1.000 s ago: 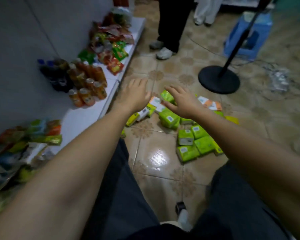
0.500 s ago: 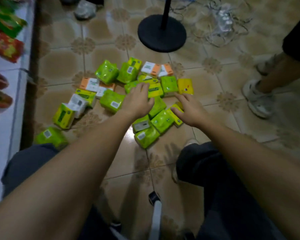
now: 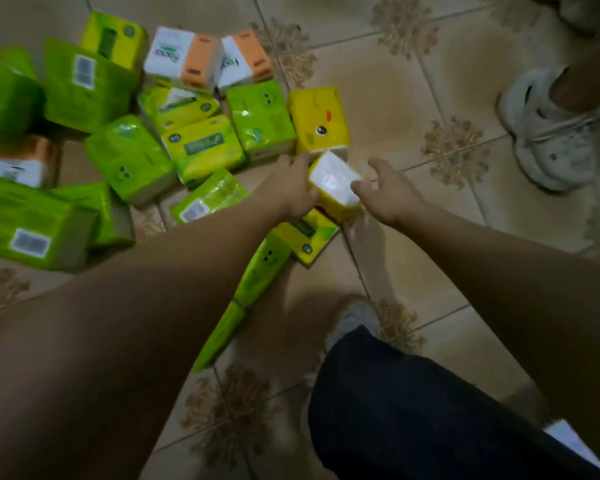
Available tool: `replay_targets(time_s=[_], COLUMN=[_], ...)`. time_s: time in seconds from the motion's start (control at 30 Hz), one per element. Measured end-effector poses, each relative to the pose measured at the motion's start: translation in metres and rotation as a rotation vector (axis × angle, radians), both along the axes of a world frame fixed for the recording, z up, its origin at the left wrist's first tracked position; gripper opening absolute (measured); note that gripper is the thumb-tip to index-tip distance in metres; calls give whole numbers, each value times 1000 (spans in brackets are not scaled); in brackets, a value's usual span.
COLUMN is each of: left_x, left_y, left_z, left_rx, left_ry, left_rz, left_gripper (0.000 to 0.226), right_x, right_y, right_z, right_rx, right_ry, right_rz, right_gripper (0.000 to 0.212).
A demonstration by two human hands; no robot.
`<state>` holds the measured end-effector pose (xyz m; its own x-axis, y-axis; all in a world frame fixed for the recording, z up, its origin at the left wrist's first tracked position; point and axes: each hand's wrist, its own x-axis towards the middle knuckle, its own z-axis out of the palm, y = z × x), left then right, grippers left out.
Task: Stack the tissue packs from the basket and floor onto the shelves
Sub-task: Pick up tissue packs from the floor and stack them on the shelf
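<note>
Several tissue packs lie scattered on the tiled floor point(image 3: 395, 98), most of them green point(image 3: 132, 157), two white and orange point(image 3: 184, 58), one yellow with a duck face point(image 3: 321, 121). A small yellow tissue pack point(image 3: 333, 183) stands tilted with its white end up, between my two hands. My left hand point(image 3: 290, 192) grips its left side, fingers curled along it. My right hand point(image 3: 390, 190) has spread fingers, and its thumb touches the pack's right side. Under them lie a yellow-green pack point(image 3: 309, 237) and a green one point(image 3: 267, 268). No shelf or basket is in view.
A person's foot in a white sandal point(image 3: 548, 133) stands on the floor at the right. My own dark-clothed leg point(image 3: 413, 410) and shoe point(image 3: 355, 318) fill the lower middle. Bare tiles lie between the packs and that foot.
The view has dropped closer to the packs and the shelf has left the frame. Both hands moved right and closed in on the small yellow pack, which now stands tilted up.
</note>
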<state>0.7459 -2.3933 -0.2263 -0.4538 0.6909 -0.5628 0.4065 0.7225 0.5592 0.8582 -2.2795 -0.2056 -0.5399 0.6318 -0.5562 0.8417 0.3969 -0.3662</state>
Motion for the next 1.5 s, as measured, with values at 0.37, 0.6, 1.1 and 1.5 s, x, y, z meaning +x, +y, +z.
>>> replay_targets(time_s=[0.37,0.6,1.1,1.5], left_x=[10,28,62,165], left_y=[7,-57,-394,-656], left_z=[-15,97,385,565], left_rx=[160,424,713,1139], left_ry=[-465,-523,77,553], left_rz=[445,797,822,1467], left_gripper=[65,36,57,61], right_x=[-4,11,-16,1], right_y=[-31,-82,-349,-632], right_z=[-20,92,370,536], right_rx=[-261,-194,-663,-786], right_ry=[264,432,721,978], right_rz=[-544,-542,148,787], right_gripper=[33,26,62,69])
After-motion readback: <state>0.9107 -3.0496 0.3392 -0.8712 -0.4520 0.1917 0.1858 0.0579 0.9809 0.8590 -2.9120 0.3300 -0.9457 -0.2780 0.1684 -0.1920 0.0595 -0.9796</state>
